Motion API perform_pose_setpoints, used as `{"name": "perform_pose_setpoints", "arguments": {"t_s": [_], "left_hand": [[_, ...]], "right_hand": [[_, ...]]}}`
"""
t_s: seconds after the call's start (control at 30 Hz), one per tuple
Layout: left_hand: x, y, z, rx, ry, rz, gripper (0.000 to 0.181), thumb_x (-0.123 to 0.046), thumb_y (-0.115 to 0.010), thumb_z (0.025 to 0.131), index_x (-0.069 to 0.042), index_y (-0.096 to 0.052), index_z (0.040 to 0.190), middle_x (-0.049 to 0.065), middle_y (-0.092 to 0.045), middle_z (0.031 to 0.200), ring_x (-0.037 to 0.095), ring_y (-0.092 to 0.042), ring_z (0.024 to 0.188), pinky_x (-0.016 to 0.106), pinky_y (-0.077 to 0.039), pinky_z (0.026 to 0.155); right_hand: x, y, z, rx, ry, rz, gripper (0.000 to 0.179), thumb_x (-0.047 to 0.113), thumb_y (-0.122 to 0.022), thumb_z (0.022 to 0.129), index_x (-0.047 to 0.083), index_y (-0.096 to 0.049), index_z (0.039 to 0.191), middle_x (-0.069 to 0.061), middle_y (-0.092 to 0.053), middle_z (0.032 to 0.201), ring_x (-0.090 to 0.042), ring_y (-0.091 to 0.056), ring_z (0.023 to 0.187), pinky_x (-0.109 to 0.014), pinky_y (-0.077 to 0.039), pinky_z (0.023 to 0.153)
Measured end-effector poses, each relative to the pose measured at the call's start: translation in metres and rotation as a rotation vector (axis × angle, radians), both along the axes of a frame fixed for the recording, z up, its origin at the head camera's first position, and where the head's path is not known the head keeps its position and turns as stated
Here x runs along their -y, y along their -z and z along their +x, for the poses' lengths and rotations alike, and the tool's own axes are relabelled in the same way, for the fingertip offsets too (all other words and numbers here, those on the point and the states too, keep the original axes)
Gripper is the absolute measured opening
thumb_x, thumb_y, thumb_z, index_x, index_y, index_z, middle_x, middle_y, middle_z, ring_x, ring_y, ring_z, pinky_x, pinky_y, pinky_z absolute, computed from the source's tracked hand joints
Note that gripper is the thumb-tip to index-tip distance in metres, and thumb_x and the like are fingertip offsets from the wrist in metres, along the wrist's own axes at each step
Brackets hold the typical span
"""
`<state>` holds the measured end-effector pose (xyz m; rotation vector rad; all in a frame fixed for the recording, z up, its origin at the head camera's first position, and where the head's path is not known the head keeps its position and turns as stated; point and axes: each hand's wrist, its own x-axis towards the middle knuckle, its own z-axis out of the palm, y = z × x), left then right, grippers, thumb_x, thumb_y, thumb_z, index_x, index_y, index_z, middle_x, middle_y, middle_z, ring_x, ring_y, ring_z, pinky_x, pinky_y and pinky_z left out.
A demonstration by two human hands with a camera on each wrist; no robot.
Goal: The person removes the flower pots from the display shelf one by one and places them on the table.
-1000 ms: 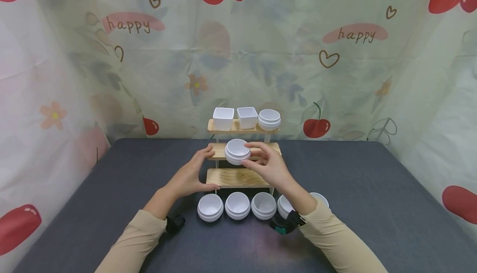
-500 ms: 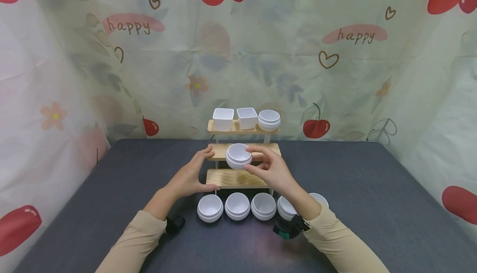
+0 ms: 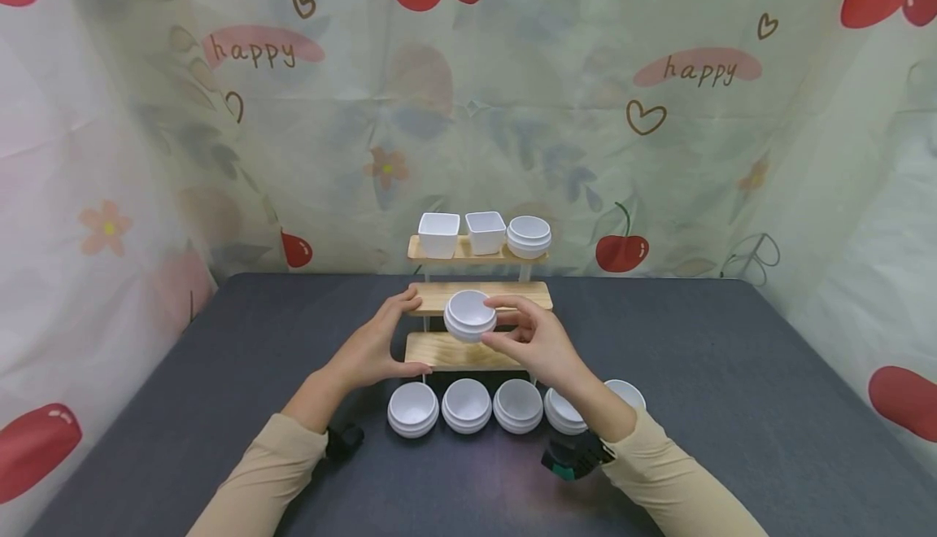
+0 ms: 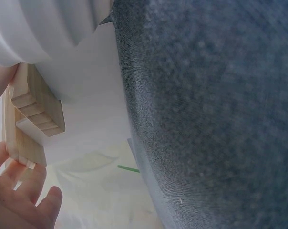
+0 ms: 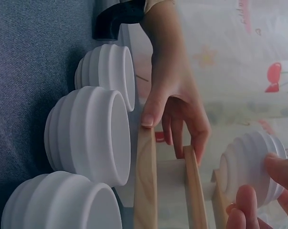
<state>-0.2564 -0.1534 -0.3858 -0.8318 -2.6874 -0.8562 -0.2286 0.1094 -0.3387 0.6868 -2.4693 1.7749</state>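
In the head view a three-tier wooden display stand [image 3: 446,352] stands in the middle of the table. At its left side my left hand [image 3: 369,348] grips it, with the thumb at the bottom shelf's edge and the fingers at the middle shelf. My right hand [image 3: 542,348] pinches a white ribbed round bowl [image 3: 468,319] at its right side. That bowl is held upright, in front of the middle shelf and above the bottom one. The right wrist view shows the same bowl [image 5: 251,164] apart from the shelves, between thumb and fingers.
On the top shelf are two square white cups [image 3: 439,236] and a round white bowl [image 3: 529,236]. Several matching bowls [image 3: 467,407] line up before the stand; my right forearm partly covers those at the right end. A printed curtain [image 3: 468,138] hangs behind the dark table [image 3: 695,374].
My right hand has lowered the bowl from the middle shelf's level and drawn it slightly toward me. The left hand keeps its place on the stand.
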Motion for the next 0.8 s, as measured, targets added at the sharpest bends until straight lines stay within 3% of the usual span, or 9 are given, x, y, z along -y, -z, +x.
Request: {"name": "perform_pose_setpoints", "arguments": {"t_s": [0.47,0.8], "left_hand": [[0.0,0.0,0.0,0.001,-0.001,-0.001,0.095,-0.034,-0.083,0.068,-0.004,-0.032,0.142,0.013,-0.022,0.155,0.032,-0.03,0.139,0.048,-0.039,0.104],[-0.001,0.0,0.0,-0.001,-0.009,-0.009,0.095,-0.035,-0.083,0.067,-0.004,-0.032,0.142,0.013,-0.022,0.155,0.032,-0.03,0.14,0.048,-0.038,0.105]], "right_hand": [[-0.001,0.005,0.008,0.045,-0.01,0.018,0.044,0.011,-0.07,0.082,0.01,-0.057,0.123,-0.022,-0.065,0.112,-0.031,-0.067,0.075,-0.021,-0.049,0.062],[-0.002,0.007,0.015,0.042,-0.04,0.023,0.044,0.01,-0.071,0.081,0.01,-0.057,0.122,-0.023,-0.065,0.112,-0.016,-0.068,0.071,-0.02,-0.051,0.067]]}}
